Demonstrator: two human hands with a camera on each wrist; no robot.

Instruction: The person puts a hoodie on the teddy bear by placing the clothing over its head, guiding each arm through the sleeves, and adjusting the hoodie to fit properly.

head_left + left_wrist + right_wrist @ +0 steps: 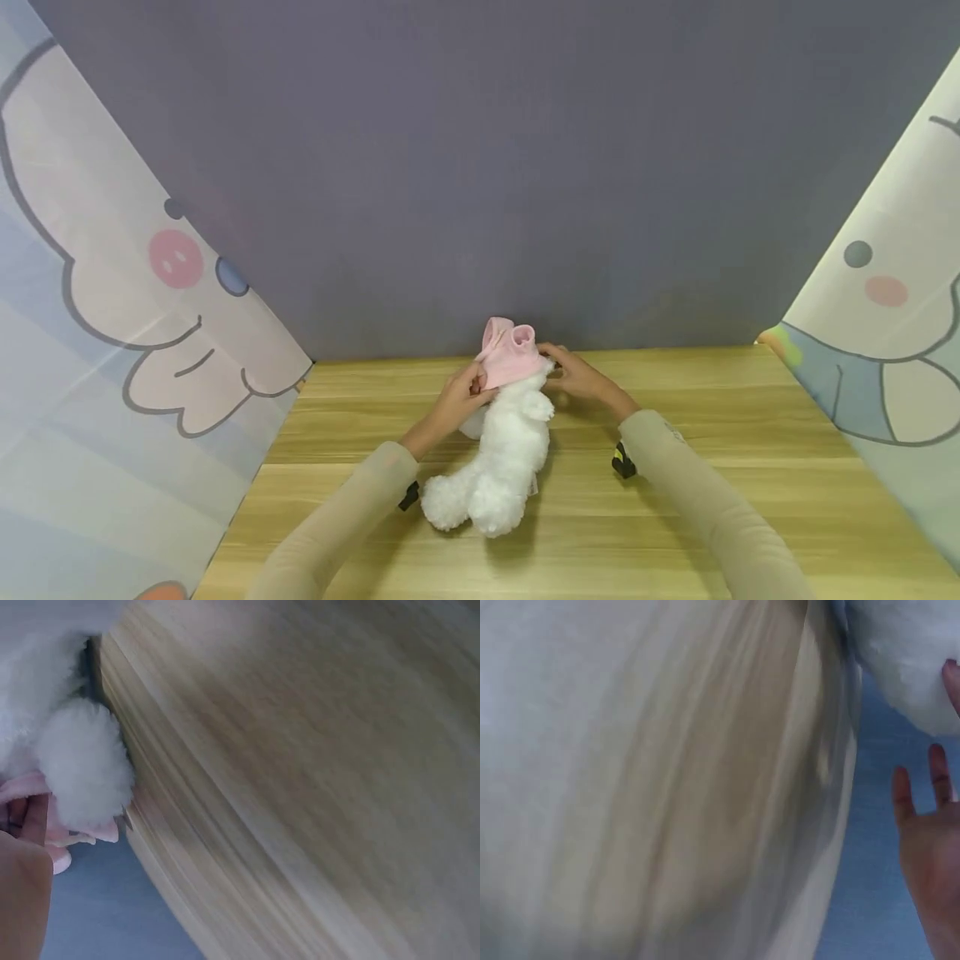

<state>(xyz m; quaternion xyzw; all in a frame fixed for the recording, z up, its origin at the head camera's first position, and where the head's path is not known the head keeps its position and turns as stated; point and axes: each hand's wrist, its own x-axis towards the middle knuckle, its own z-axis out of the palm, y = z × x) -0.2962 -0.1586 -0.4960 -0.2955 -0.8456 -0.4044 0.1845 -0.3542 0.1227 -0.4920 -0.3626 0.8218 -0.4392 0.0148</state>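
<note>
Pink garment (512, 365) over the far end of a white plush toy (516, 437)
Left hand (456, 402) pinches the garment's hem — the plush lies mid-table on wooden boards (780, 442), legs near — and the right hand (581, 377), fingers parted, touches white fur.

Head view high, forward and downward, wrist views (both close) low, wooden tabletop (600, 533) in all.
</note>
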